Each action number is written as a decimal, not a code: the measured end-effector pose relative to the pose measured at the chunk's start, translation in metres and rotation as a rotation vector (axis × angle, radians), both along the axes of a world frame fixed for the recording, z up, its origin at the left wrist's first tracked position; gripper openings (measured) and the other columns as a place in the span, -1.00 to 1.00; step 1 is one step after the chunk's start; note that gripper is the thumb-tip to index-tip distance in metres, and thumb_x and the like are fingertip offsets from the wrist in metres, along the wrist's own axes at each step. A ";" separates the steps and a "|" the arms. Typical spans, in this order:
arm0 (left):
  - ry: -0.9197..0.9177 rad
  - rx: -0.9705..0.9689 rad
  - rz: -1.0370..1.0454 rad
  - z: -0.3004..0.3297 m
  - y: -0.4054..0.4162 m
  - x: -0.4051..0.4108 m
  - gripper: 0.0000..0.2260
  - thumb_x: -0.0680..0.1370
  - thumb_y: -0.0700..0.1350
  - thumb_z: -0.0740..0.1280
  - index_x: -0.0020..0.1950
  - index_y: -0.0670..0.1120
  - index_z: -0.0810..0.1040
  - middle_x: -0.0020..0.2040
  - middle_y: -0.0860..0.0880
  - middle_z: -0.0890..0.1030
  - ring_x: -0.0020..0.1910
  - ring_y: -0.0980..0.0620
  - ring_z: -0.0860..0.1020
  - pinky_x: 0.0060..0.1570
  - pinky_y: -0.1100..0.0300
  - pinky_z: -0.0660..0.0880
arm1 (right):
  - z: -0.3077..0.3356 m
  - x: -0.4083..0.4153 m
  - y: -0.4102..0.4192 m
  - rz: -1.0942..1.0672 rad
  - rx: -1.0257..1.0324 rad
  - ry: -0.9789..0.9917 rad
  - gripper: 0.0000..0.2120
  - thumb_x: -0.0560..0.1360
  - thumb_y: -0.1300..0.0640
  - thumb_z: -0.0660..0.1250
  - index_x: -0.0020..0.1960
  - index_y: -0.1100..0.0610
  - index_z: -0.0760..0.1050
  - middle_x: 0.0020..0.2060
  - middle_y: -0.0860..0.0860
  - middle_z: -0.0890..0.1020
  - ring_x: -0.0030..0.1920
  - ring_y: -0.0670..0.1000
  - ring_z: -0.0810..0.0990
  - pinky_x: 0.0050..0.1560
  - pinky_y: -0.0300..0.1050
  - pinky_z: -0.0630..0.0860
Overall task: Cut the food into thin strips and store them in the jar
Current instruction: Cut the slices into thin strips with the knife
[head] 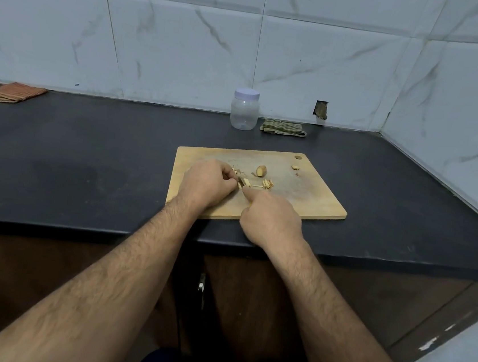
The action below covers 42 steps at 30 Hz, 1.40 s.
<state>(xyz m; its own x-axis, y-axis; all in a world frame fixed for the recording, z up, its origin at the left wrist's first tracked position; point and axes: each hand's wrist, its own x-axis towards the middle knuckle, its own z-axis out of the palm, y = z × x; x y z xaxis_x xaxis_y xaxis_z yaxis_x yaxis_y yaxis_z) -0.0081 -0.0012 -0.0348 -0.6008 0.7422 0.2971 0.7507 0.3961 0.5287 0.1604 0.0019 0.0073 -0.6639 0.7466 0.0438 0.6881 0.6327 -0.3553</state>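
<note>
A wooden cutting board lies on the black counter. My left hand pinches a small pale piece of food down on the board with curled fingers. My right hand is curled around a knife whose handle is hidden. Its index finger lies forward along the top, and only a short dark bit of blade shows against the piece. Cut thin strips lie just to the right. A brown-skinned chunk sits behind them. The clear plastic jar with its pale lid on stands at the wall.
A small slice lies near the board's far right corner. A folded green cloth sits right of the jar, and an orange striped cloth lies at the far left. The tiled wall closes the counter's back and right side.
</note>
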 end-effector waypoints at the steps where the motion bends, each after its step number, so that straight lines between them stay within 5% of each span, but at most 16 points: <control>1: -0.002 0.002 -0.003 0.000 0.000 0.000 -0.88 0.45 -0.03 0.39 -0.28 0.15 0.61 -0.18 0.17 0.67 -0.11 0.11 0.59 -0.04 0.09 0.56 | 0.001 -0.001 0.000 0.003 0.001 -0.008 -0.45 0.58 0.20 0.17 0.53 -0.11 0.27 0.38 -0.02 0.48 0.32 0.06 0.46 0.15 -0.04 0.46; 10: 0.005 -0.006 0.003 0.001 -0.002 -0.001 -0.86 0.47 0.00 0.39 -0.30 0.17 0.58 -0.17 0.16 0.67 -0.12 0.11 0.58 -0.06 0.11 0.55 | -0.009 0.016 -0.008 0.000 0.010 -0.022 -0.44 0.56 0.20 0.15 0.52 -0.14 0.27 0.28 0.02 0.54 0.24 0.07 0.50 0.05 -0.02 0.49; 22: -0.043 0.015 -0.018 0.000 -0.001 -0.003 -0.91 0.49 -0.01 0.41 -0.15 0.08 0.71 -0.06 0.16 0.70 -0.06 0.14 0.58 0.01 0.09 0.55 | -0.010 0.016 -0.003 -0.026 -0.014 0.032 -0.45 0.58 0.18 0.17 0.54 -0.11 0.24 0.32 0.00 0.53 0.27 0.05 0.49 0.11 -0.01 0.52; 37: -0.077 0.030 -0.046 -0.001 -0.002 -0.004 -0.88 0.49 -0.06 0.42 -0.23 0.05 0.69 -0.12 0.14 0.70 -0.09 0.13 0.60 -0.03 0.04 0.56 | -0.004 0.000 0.006 0.034 -0.064 0.033 -0.42 0.55 0.21 0.15 0.54 -0.09 0.26 0.45 -0.04 0.42 0.40 0.06 0.40 0.29 0.02 0.45; 42: -0.084 0.033 -0.046 -0.001 -0.002 -0.004 -0.90 0.49 -0.06 0.42 -0.22 0.03 0.70 -0.13 0.14 0.70 -0.09 0.14 0.60 -0.02 0.04 0.56 | 0.000 -0.003 0.012 0.038 -0.066 -0.007 -0.42 0.55 0.21 0.13 0.53 -0.14 0.28 0.42 -0.02 0.46 0.35 0.06 0.45 0.21 -0.02 0.47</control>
